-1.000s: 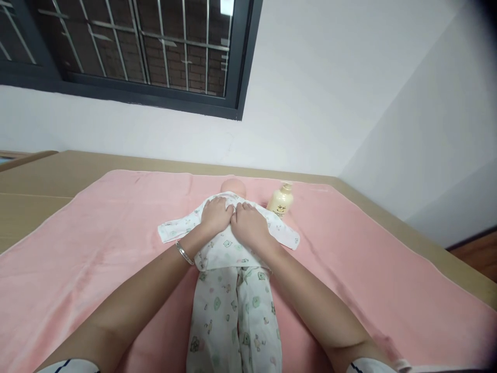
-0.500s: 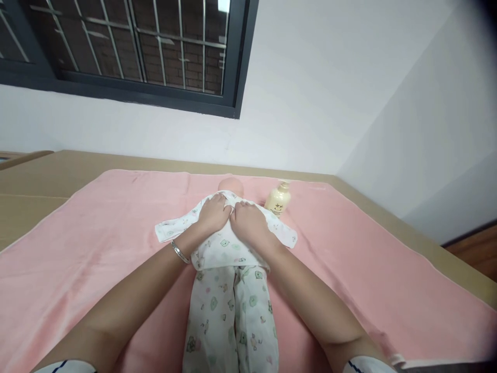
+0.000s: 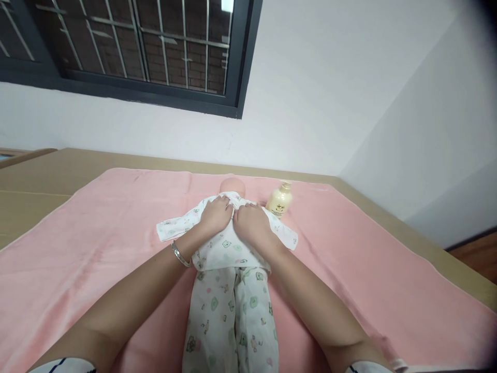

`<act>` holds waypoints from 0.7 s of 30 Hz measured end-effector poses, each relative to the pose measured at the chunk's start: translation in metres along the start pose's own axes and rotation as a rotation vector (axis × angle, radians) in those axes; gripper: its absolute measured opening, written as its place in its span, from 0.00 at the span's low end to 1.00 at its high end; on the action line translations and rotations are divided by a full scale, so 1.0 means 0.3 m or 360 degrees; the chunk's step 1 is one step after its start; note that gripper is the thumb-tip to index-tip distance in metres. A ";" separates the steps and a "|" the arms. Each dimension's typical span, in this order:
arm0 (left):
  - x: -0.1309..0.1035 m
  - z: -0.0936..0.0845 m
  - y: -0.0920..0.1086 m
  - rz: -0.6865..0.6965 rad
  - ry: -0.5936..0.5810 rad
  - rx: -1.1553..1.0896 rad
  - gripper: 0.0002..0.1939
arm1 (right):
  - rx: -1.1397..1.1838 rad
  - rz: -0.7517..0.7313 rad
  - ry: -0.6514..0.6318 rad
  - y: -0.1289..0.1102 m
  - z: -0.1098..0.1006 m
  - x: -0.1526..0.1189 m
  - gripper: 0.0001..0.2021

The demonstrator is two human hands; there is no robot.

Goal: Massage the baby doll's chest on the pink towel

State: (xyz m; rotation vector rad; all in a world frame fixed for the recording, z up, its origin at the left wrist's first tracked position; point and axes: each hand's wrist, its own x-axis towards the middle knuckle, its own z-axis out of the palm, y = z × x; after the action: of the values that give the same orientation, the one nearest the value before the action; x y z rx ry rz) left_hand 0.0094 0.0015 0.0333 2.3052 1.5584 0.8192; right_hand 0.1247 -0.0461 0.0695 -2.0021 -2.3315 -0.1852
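Dark-framed window (image 3: 140, 46) in white wall (image 3: 330, 88)

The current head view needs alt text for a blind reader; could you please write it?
A person's left hand and right hand rest on the printed white top of a doll-like figure on a pink blanket. A yellow pump bottle is near the sleeve at right.

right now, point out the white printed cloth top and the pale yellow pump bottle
White printed cloth top (image 3: 223, 253): head view, just above its hem.
Pale yellow pump bottle (image 3: 279, 202): head view, on its body.
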 end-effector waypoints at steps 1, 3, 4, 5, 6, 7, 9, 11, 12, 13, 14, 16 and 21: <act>0.006 0.001 -0.009 -0.0013 -0.0003 0.0022 0.19 | -0.0008 -0.0058 -0.0018 -0.007 -0.009 -0.010 0.18; 0.013 0.011 -0.021 -0.0039 -0.0001 0.0094 0.20 | 0.0040 -0.0105 -0.0015 -0.003 -0.013 -0.012 0.17; 0.013 0.019 -0.023 -0.0046 0.0002 0.0125 0.21 | 0.0084 -0.0082 0.0008 0.006 -0.008 -0.005 0.18; 0.013 0.027 -0.024 -0.0048 0.0005 0.0147 0.21 | 0.0128 -0.0040 0.0036 0.017 0.000 0.007 0.20; 0.012 0.035 -0.023 -0.0051 0.0006 0.0161 0.22 | 0.0164 0.0003 0.0060 0.031 0.011 0.021 0.22; 0.011 0.042 -0.023 -0.0056 0.0006 0.0171 0.23 | 0.0185 0.0038 0.0079 0.043 0.023 0.036 0.24; 0.010 0.049 -0.022 -0.0063 0.0007 0.0189 0.24 | 0.0182 0.0065 0.0104 0.062 0.046 0.061 0.25; 0.008 0.047 -0.018 -0.0062 0.0009 0.0214 0.24 | 0.0151 0.0067 0.0129 0.070 0.064 0.075 0.26; 0.005 0.043 -0.014 -0.0067 0.0012 0.0230 0.23 | 0.0138 0.0066 0.0139 0.071 0.071 0.078 0.26; 0.000 0.038 -0.008 -0.0080 0.0016 0.0253 0.23 | 0.0132 0.0065 0.0147 0.071 0.076 0.079 0.25; -0.007 0.033 0.001 -0.0100 0.0021 0.0285 0.22 | 0.0140 0.0062 0.0155 0.073 0.079 0.080 0.25; -0.026 0.024 0.025 -0.0136 0.0033 0.0380 0.22 | 0.0203 0.0036 0.0159 0.081 0.084 0.085 0.24; -0.064 0.008 0.074 -0.0037 0.0034 0.0552 0.18 | 0.0341 -0.0060 0.0120 0.103 0.076 0.097 0.18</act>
State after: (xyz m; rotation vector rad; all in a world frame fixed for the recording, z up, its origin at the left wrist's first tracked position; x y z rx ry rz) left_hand 0.0227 -0.0246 0.0362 2.5099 1.8588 0.6082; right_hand 0.1515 -0.0102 0.0521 -1.8202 -2.2379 -0.0116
